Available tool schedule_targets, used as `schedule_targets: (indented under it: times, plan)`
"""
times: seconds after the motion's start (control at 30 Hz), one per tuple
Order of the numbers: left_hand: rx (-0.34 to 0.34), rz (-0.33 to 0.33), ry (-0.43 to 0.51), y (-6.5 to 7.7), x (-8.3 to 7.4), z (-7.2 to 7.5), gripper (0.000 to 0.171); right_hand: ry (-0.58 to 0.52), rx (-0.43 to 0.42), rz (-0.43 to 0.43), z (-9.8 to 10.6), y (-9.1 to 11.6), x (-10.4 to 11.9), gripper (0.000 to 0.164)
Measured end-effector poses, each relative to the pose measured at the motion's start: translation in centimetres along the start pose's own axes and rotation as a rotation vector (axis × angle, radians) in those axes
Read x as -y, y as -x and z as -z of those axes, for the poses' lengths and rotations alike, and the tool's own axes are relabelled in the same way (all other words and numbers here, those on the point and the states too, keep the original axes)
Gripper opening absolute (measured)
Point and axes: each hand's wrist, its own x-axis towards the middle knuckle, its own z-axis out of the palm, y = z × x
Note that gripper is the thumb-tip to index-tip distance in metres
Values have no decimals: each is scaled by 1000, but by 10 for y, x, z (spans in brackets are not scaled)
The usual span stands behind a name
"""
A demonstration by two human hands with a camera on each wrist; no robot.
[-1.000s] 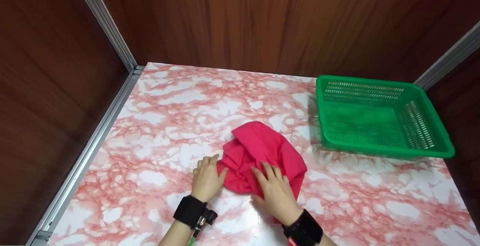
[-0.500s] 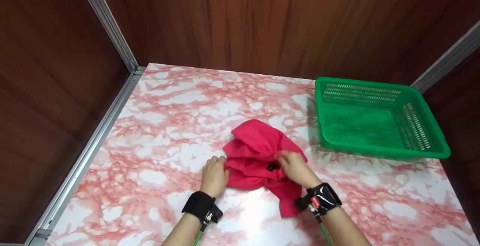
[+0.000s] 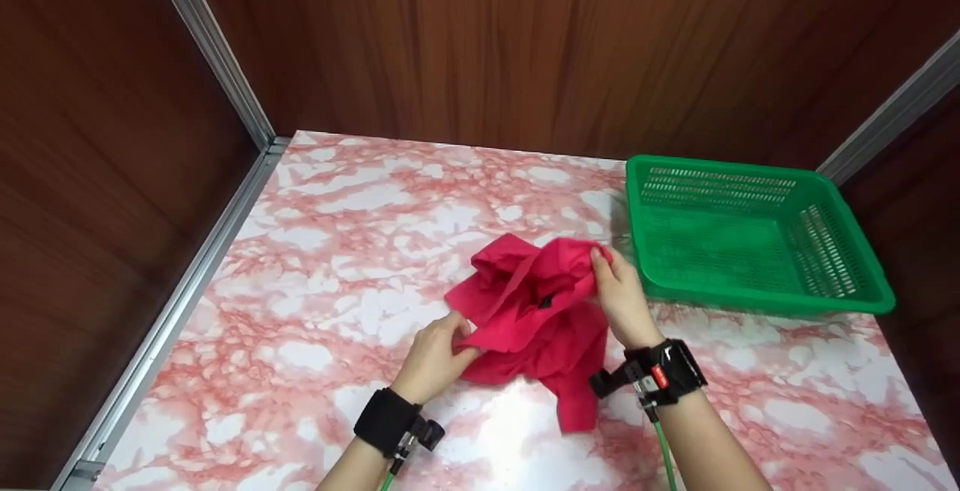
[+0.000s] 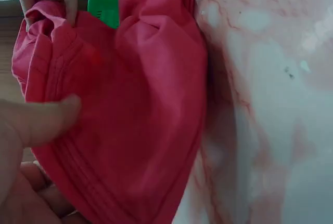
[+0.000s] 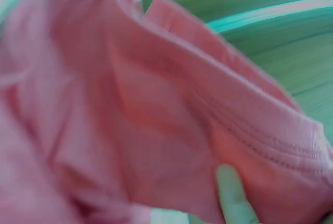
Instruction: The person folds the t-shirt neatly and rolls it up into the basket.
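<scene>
left hand [image 3: 433, 356] and right hand [image 3: 626, 300] are both pinching red cloth [image 3: 510, 332], thumbs closed in, but uneven tugging could easily tangle what's bunched between them

From the head, looked forward and down over the desk [image 3: 360, 236]; from each wrist, closely faced the red cloth [image 4: 145, 104], common to all views.

Free tabletop [image 3: 330, 229] stretches left of the red cloth [image 3: 517, 333] — rightward, the green basket [image 3: 750, 299] blocks a low sweep.
</scene>
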Motion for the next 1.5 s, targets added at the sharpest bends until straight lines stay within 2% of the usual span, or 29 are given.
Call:
schedule_targets:
  times: [0.13,0.23,0.3,0.43,0.53,0.6,0.63,0.7,0.77,0.87,0.9,0.93,1.0,1.07,1.13,1.2,1.27,1.33,1.4,1.43,1.47,1.5]
  plan:
    - [89,-31,70,-3,-8,-3,32,-318,79,-99,-5,-9,18,31]
    - [143,-56,107,-5,-13,-8,33,-429,114,-168,-8,-16,23,33]
    - [173,-86,129,-5,-15,-10,34,-431,121,-193,-9,-19,24,46]
    - [220,-131,179,-6,-17,-11,31,-342,128,-209,-10,-19,28,73]
    - [200,-95,208,-11,-12,-11,28,-361,124,-213,-11,-17,38,66]
    - [135,-24,207,-16,-5,-12,24,-424,128,-210,-12,-14,47,55]
    - [86,10,193,-20,-1,-13,20,-464,134,-211,-13,-13,52,48]
    - [-4,108,108,-27,8,-15,16,-507,142,-204,-14,-11,61,38]
    - [-54,206,-13,-34,16,-19,30,-525,157,-197,-15,-8,68,34]
    - [-62,305,-216,-47,26,-28,57,-522,171,-196,-16,-5,74,31]
    - [-59,315,-262,-51,29,-31,61,-521,172,-197,-15,-4,75,31]
    - [-65,306,-300,-55,31,-34,56,-523,173,-199,-15,-3,76,31]
    - [-84,264,-357,-61,32,-40,39,-518,172,-200,-14,-3,77,32]
    - [-96,203,-369,-64,32,-43,21,-517,166,-204,-12,-3,77,34]
    - [-105,165,-295,-65,32,-43,21,-514,163,-208,-9,-3,76,37]
    - [-129,187,-136,-67,33,-40,22,-507,153,-202,-6,-3,75,38]
    - [-187,257,44,-69,37,-36,22,-513,132,-183,-3,-5,72,37]
    - [-280,343,220,-72,43,-31,21,-517,100,-153,-2,-7,69,34]
    - [-366,422,340,-72,49,-26,15,-521,61,-122,0,-10,64,30]
    - [-408,446,440,-72,53,-23,11,-525,42,-107,0,-11,61,29]
    - [-435,464,594,-71,55,-19,10,-517,22,-93,1,-13,58,29]
    - [-473,478,709,-70,57,-15,9,-506,4,-84,2,-14,55,28]
